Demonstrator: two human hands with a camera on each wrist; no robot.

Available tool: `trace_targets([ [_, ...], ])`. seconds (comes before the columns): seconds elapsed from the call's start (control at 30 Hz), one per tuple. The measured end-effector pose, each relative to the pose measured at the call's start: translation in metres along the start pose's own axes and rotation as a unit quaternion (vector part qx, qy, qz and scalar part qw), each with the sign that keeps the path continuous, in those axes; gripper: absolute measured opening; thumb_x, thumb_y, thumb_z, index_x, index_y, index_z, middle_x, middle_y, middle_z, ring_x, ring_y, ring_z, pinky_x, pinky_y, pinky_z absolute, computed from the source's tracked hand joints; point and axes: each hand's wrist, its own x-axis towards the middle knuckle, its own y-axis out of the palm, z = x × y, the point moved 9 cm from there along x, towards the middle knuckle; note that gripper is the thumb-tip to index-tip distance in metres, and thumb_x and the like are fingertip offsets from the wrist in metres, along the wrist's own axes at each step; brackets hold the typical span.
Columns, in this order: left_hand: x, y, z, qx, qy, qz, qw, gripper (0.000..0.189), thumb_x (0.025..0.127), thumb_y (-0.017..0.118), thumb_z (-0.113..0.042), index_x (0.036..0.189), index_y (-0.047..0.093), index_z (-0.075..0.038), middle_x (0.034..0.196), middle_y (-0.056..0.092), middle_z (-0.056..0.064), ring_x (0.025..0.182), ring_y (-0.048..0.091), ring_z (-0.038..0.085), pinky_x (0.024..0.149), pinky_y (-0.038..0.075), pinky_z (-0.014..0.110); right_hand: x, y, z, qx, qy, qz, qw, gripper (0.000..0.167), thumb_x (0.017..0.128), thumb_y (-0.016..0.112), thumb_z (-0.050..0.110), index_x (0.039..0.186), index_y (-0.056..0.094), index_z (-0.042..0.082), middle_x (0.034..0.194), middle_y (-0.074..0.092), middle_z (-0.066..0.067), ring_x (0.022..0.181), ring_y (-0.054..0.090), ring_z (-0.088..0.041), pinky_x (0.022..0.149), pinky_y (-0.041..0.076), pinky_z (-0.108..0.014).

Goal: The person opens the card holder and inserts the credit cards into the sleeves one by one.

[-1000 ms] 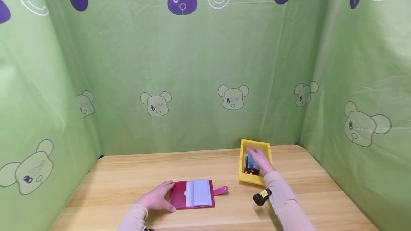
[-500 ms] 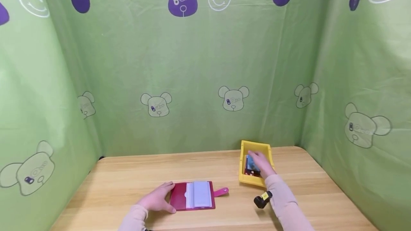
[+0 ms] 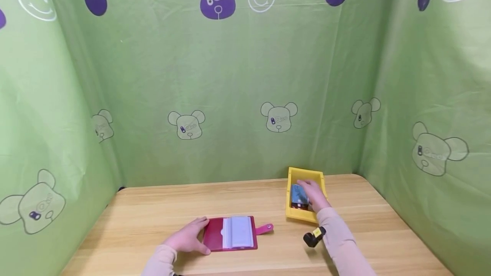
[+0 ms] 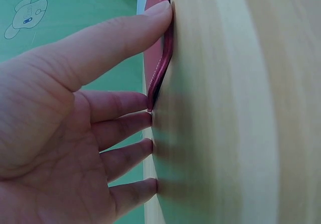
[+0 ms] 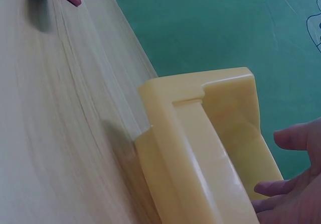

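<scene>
An unfolded red card holder (image 3: 212, 234) with clear plastic sleeves (image 3: 241, 231) lies on the table. My left hand (image 3: 188, 235) rests at its left edge, fingers spread; in the left wrist view, the thumb of the hand (image 4: 65, 113) presses on the red rim (image 4: 163, 66) while the other fingertips touch the tabletop. My right hand (image 3: 314, 196) reaches into a yellow bin (image 3: 305, 215), fingers over a blue card (image 3: 299, 194) that lies on darker cards (image 3: 300, 206). In the right wrist view, the bin's wall (image 5: 190, 148) hides the cards; thumb and fingers (image 5: 273, 187) stand apart.
A pink snap strap (image 3: 264, 228) sticks out to the right of the card holder. Wooden tabletop (image 3: 165, 203) lies between holder and bin. Green printed curtains (image 3: 230, 148) enclose the table at the back and both sides. A black wrist camera (image 3: 312, 238) hangs from the right sleeve.
The blue card has shifted left in the bin and now covers more of the darker cards. My right hand has moved slightly right. My left hand and the card holder stay put.
</scene>
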Motion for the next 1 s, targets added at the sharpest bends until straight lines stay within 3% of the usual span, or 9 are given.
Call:
trace_targets([
  [0.23, 0.0018, 0.0015, 0.0014, 0.004, 0.001, 0.002, 1.0, 0.095, 0.065, 0.085, -0.021, 0.14, 0.038, 0.014, 0.15, 0.034, 0.034, 0.139, 0.032, 0.052, 0.114, 0.026, 0.066, -0.0012, -0.0016, -0.0012, 0.016, 0.009, -0.001, 0.9998, 0.067, 0.1, 0.044, 0.035, 0.146, 0.024, -0.009, 0.144, 0.034, -0.031, 0.124, 0.042, -0.04, 0.105, 0.045, -0.052],
  [0.47, 0.0018, 0.0016, 0.0029, 0.001, 0.0, -0.001, 1.0, 0.095, 0.065, 0.085, -0.021, 0.14, 0.039, 0.015, 0.15, 0.033, 0.034, 0.139, 0.031, 0.052, 0.115, 0.026, 0.066, 0.0, 0.0004, -0.0027, 0.07, 0.028, 0.003, 0.9972, 0.065, 0.1, 0.044, 0.028, 0.147, 0.022, -0.01, 0.148, 0.028, -0.032, 0.135, 0.031, -0.045, 0.111, 0.037, -0.055],
  [0.7, 0.001, 0.0006, 0.0026, -0.004, -0.002, -0.003, 1.0, 0.095, 0.065, 0.085, -0.02, 0.14, 0.038, 0.014, 0.15, 0.033, 0.034, 0.139, 0.03, 0.052, 0.115, 0.025, 0.066, 0.0015, 0.0023, -0.0051, 0.124, 0.045, -0.005, 0.9912, 0.061, 0.098, 0.046, 0.025, 0.147, 0.026, -0.007, 0.146, 0.03, -0.029, 0.129, 0.034, -0.038, 0.106, 0.04, -0.047],
  [1.0, -0.0007, -0.0007, 0.0005, -0.011, -0.008, 0.0, 0.9999, 0.094, 0.066, 0.085, -0.019, 0.14, 0.038, 0.014, 0.151, 0.032, 0.034, 0.14, 0.029, 0.053, 0.115, 0.024, 0.066, -0.0014, 0.0002, 0.0012, 0.155, 0.034, -0.007, 0.9873, 0.063, 0.099, 0.044, 0.02, 0.15, 0.019, -0.008, 0.155, 0.022, -0.03, 0.139, 0.029, -0.043, 0.12, 0.029, -0.051],
])
